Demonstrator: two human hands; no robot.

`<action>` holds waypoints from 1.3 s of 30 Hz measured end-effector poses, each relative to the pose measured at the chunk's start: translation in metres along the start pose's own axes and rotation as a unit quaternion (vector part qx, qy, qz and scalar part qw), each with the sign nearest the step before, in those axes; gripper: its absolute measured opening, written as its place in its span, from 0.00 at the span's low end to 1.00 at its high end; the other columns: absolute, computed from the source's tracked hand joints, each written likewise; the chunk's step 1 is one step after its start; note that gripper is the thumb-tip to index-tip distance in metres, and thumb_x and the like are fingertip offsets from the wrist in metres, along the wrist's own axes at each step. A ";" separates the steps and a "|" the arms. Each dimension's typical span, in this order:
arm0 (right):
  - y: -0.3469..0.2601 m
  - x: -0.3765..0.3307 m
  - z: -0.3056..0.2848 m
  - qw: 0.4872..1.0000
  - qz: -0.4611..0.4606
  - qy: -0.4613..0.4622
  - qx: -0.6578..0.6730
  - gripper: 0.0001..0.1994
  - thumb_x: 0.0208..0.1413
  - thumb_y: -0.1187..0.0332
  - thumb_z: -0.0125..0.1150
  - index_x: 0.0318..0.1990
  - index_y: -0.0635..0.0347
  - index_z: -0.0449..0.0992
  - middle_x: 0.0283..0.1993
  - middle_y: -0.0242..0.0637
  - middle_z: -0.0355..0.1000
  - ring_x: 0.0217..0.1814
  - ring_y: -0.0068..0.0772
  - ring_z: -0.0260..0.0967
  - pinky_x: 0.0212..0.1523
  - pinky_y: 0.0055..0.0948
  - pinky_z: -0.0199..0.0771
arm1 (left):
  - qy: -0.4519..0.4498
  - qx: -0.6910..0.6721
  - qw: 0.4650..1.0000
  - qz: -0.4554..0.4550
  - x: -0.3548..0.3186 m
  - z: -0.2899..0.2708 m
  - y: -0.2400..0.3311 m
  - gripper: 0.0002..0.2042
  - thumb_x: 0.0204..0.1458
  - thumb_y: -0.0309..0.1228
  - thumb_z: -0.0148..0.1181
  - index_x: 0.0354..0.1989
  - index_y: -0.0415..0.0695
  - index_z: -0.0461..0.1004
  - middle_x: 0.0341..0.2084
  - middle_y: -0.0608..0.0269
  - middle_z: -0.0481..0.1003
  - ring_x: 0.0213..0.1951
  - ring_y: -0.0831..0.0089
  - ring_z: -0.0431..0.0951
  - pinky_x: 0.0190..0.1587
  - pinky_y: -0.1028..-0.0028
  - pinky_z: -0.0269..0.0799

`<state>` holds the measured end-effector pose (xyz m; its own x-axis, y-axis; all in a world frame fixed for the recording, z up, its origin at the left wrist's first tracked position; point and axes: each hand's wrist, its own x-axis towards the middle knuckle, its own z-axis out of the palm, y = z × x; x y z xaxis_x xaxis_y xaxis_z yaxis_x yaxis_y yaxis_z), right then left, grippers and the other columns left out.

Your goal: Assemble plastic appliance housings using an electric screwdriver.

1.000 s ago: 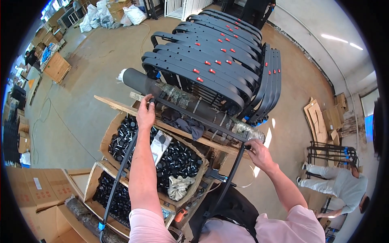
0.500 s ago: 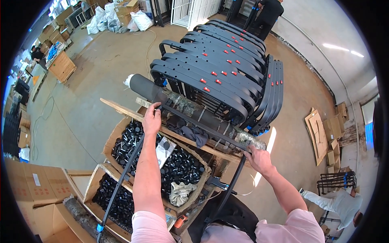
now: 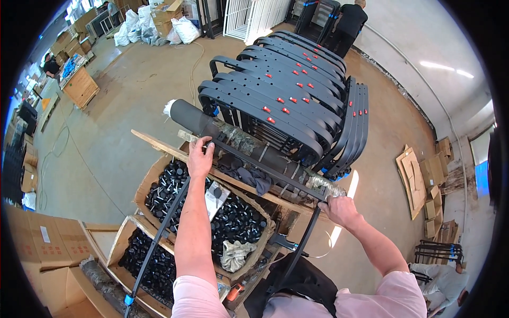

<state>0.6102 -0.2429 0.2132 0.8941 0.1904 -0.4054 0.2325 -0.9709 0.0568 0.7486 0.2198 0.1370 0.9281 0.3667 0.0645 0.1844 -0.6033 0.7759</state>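
Cardboard cartons (image 3: 47, 241) crowd the 8 o'clock rim, folded flat or standing open, and bare concrete floor (image 3: 101, 153) stretches from them up toward 10 o'clock, the widest free ground in view. Next comes an open box of small black plastic parts (image 3: 169, 193), with a second such box (image 3: 146, 259) below it at 7 o'clock; a rough wooden slat (image 3: 159, 146) runs along the upper box's far edge. The left hand (image 3: 200, 159) reaches out over that box, its grip closed over the near end of a black frame bar (image 3: 254, 164) that slants down toward 4 o'clock. Just above the hand lies a dark foam-wrapped roll (image 3: 193, 119), its pale end pointing to 10 o'clock. Behind the bar, filling the 12 to 2 o'clock span, stands a tight stack of black curved frames (image 3: 281, 95) dotted with red tags, leaving no gap between them. The right hand (image 3: 339, 209) clamps its grip on the bar's far end, wrapped in clear film, at about 4 o'clock. Beyond it brown floor (image 3: 382, 138) opens to the wall, with cardboard scraps (image 3: 416, 180) near 3 o'clock.
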 end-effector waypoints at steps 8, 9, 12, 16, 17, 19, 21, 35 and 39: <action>-0.024 -0.009 -0.024 0.995 -0.056 0.000 -0.086 0.26 0.57 0.46 0.66 0.43 0.67 0.78 0.32 0.50 0.82 0.35 0.52 0.83 0.36 0.48 0.82 | 0.014 -0.080 0.997 0.018 0.003 -0.004 -0.035 0.15 0.66 0.33 0.58 0.60 0.51 0.78 0.52 0.60 0.80 0.52 0.68 0.80 0.58 0.66 0.73; -0.023 -0.011 -0.027 0.994 -0.053 -0.027 -0.090 0.25 0.55 0.48 0.67 0.43 0.66 0.78 0.32 0.50 0.82 0.36 0.51 0.83 0.36 0.47 0.82 | 0.010 -0.065 0.997 0.030 0.004 -0.006 -0.041 0.15 0.66 0.33 0.57 0.60 0.49 0.77 0.52 0.59 0.80 0.52 0.68 0.80 0.57 0.66 0.73; -0.014 -0.013 -0.028 0.992 -0.058 -0.032 -0.104 0.23 0.53 0.51 0.69 0.43 0.65 0.78 0.33 0.48 0.81 0.37 0.49 0.83 0.37 0.46 0.83 | 0.009 -0.047 0.999 0.018 0.000 0.005 -0.013 0.15 0.65 0.35 0.59 0.58 0.55 0.79 0.49 0.58 0.78 0.50 0.64 0.81 0.56 0.64 0.74; -0.014 -0.015 -0.022 0.991 -0.055 -0.042 -0.111 0.17 0.53 0.58 0.67 0.42 0.64 0.78 0.31 0.45 0.81 0.36 0.47 0.83 0.36 0.45 0.82 | 0.022 -0.048 0.998 0.035 0.002 -0.001 -0.026 0.14 0.62 0.36 0.63 0.56 0.58 0.79 0.48 0.59 0.77 0.47 0.61 0.81 0.53 0.64 0.75; -0.014 -0.012 -0.022 0.991 -0.057 -0.045 -0.114 0.17 0.53 0.58 0.67 0.42 0.64 0.78 0.31 0.45 0.81 0.36 0.47 0.83 0.36 0.45 0.82 | 0.017 -0.046 0.998 0.035 0.001 -0.001 -0.027 0.14 0.63 0.35 0.63 0.57 0.56 0.79 0.50 0.60 0.78 0.47 0.60 0.81 0.53 0.63 0.75; -0.018 -0.013 -0.020 0.990 -0.091 0.009 -0.108 0.13 0.54 0.63 0.65 0.41 0.63 0.78 0.31 0.44 0.80 0.35 0.47 0.83 0.34 0.45 0.82 | 0.019 -0.094 0.995 0.019 0.009 0.002 -0.030 0.14 0.63 0.35 0.62 0.57 0.55 0.79 0.51 0.61 0.80 0.46 0.61 0.82 0.54 0.63 0.75; -0.018 -0.015 -0.020 0.989 -0.081 -0.014 -0.119 0.12 0.54 0.65 0.63 0.41 0.63 0.77 0.30 0.45 0.80 0.33 0.48 0.82 0.33 0.45 0.82 | 0.026 -0.143 0.989 0.005 0.008 0.002 -0.041 0.14 0.64 0.33 0.59 0.57 0.52 0.78 0.51 0.61 0.82 0.47 0.61 0.82 0.56 0.63 0.74; -0.014 -0.010 -0.015 0.986 -0.088 -0.007 -0.143 0.09 0.57 0.69 0.56 0.41 0.63 0.78 0.28 0.45 0.80 0.29 0.46 0.82 0.27 0.44 0.81 | 0.006 -0.142 0.990 0.004 0.005 0.002 -0.038 0.14 0.63 0.36 0.62 0.56 0.59 0.81 0.52 0.59 0.77 0.49 0.60 0.82 0.54 0.63 0.75; -0.013 -0.005 -0.017 0.981 -0.097 -0.032 -0.165 0.14 0.60 0.65 0.57 0.46 0.67 0.77 0.29 0.46 0.81 0.31 0.48 0.82 0.29 0.46 0.81 | 0.015 -0.093 0.996 0.005 0.010 -0.002 -0.036 0.14 0.63 0.36 0.61 0.57 0.56 0.80 0.53 0.64 0.77 0.48 0.68 0.81 0.55 0.66 0.75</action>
<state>0.6093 -0.2283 0.2299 0.7980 0.3467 -0.4930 0.5158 -0.8159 0.2612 0.7511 0.2464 0.1107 0.9190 0.3839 0.0897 0.1091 -0.4664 0.8778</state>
